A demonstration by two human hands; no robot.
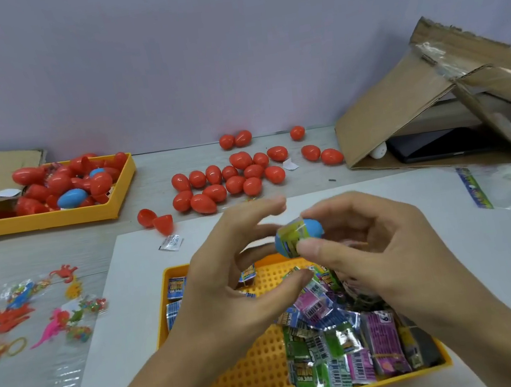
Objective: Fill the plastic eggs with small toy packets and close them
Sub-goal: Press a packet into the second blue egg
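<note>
Blue egg half (307,230) pinched in right hand (382,254) with packet (291,237) going in, left hand (226,278) loose, empty; unclosed, red eggs (229,177) mid-table, packets (342,344) left in tray (239,374)

Torn cardboard box (405,108) right, dark tablet (436,143) beneath; loose rubbery toys (13,316) left.
</note>
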